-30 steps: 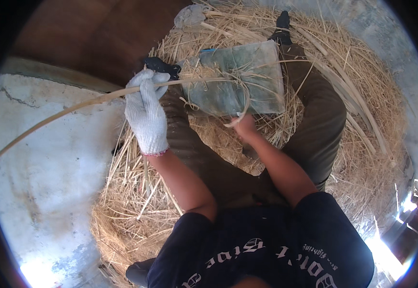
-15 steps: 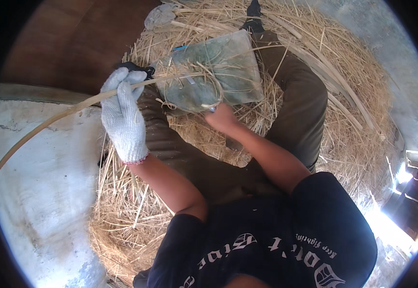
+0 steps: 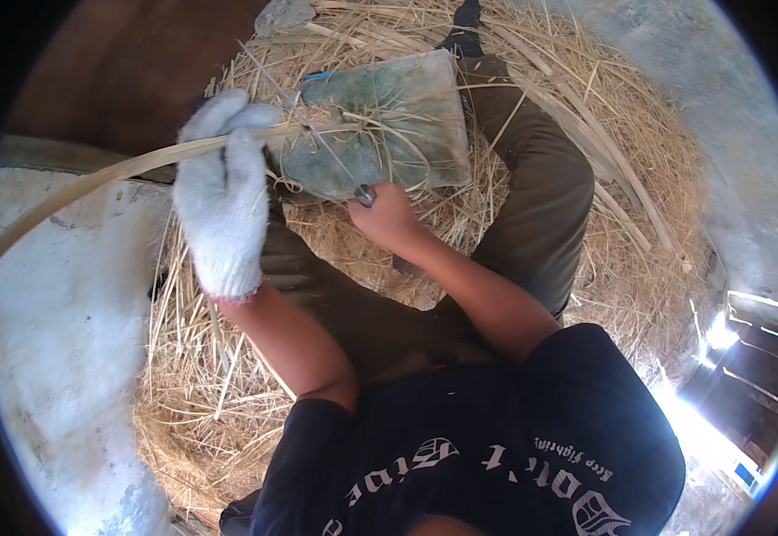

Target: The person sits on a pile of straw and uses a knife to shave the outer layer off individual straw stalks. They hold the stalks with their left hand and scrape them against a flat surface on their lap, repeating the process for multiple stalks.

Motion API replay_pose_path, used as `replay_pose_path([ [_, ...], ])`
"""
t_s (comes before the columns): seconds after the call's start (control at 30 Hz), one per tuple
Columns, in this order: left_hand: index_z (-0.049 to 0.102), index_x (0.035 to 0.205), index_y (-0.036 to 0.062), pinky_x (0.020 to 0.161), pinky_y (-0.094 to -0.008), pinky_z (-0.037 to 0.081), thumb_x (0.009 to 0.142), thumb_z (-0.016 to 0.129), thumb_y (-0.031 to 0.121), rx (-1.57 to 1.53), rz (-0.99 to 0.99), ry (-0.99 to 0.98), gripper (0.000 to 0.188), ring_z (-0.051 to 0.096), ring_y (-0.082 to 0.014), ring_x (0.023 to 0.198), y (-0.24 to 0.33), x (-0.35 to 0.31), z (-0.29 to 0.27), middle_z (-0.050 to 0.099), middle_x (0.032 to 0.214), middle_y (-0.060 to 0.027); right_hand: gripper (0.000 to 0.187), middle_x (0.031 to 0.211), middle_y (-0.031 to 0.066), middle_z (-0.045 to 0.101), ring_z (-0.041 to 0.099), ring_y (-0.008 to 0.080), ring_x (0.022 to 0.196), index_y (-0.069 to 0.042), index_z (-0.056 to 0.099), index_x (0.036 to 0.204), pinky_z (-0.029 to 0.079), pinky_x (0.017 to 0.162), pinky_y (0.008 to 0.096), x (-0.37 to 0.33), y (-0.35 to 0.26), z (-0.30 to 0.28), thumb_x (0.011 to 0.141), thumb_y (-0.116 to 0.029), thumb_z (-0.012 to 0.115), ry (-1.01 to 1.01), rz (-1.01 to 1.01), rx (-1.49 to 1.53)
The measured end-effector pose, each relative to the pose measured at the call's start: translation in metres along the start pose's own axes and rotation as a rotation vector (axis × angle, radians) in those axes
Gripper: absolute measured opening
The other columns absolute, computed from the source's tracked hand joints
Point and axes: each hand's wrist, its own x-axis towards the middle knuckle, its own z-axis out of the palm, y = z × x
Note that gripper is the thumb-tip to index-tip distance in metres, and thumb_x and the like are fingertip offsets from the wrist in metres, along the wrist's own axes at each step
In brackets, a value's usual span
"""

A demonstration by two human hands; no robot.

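Note:
A white knitted glove covers my left hand (image 3: 223,201), which is closed round a long, pale, bamboo-like strip (image 3: 85,183). The strip curves away to the left, and its other end reaches over a flat grey-green block (image 3: 424,98) between my legs. My bare right hand (image 3: 387,219) grips a knife (image 3: 335,158) by its handle at the block's near edge. Its long thin blade slants up and left, crossing the strip's end just right of the glove. Thin curled shavings (image 3: 380,134) lie on the block.
A thick heap of straw-like shavings (image 3: 648,170) surrounds my legs, with longer split strips (image 3: 608,147) at the right. On the left stands a pale, cracked concrete ledge (image 3: 67,357) beside a dark brown panel (image 3: 130,71). A grey stone (image 3: 283,15) sits at the far edge.
My right hand has shifted slightly left and the knife's blade now shows clearly across the strip. The left hand keeps its hold on the strip. The whole view has slid a little.

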Motion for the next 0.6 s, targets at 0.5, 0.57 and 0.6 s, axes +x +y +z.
replay_pose_path([
  [0.5, 0.062, 0.121, -0.0044, 0.093, -0.0317, 0.053, 0.105, 0.052, 0.012, -0.142, 0.028, 0.065, 0.025, 0.065, -0.0169, 0.103, -0.003, 0.001, 0.0, 0.07, 0.111, -0.0117, 0.027, 0.073, 0.0223, 0.069, 0.069, 0.0414, 0.073, 0.0, 0.07, 0.081, 0.054, 0.07, 0.0474, 0.003, -0.005, -0.01, 0.082, -0.027, 0.069, 0.02, -0.017, -0.081],
  [0.57, 0.064, 0.118, -0.0035, 0.094, -0.0325, 0.053, 0.104, 0.053, 0.013, -0.152, -0.007, 0.053, 0.024, 0.064, -0.0173, 0.106, 0.0, 0.0, 0.006, 0.07, 0.111, -0.0115, 0.027, 0.072, 0.0221, 0.068, 0.069, 0.0407, 0.072, 0.001, 0.069, 0.081, 0.054, 0.069, 0.0469, 0.012, 0.015, -0.004, 0.082, -0.026, 0.069, 0.019, 0.078, -0.056],
  [0.6, 0.065, 0.117, -0.003, 0.095, -0.0329, 0.053, 0.104, 0.054, 0.013, -0.158, -0.022, 0.05, 0.024, 0.064, -0.0175, 0.108, 0.001, 0.001, 0.006, 0.069, 0.111, -0.0113, 0.027, 0.071, 0.022, 0.068, 0.069, 0.0403, 0.071, 0.001, 0.069, 0.08, 0.053, 0.068, 0.0465, 0.015, 0.022, -0.002, 0.082, -0.026, 0.069, 0.036, 0.121, -0.077],
])
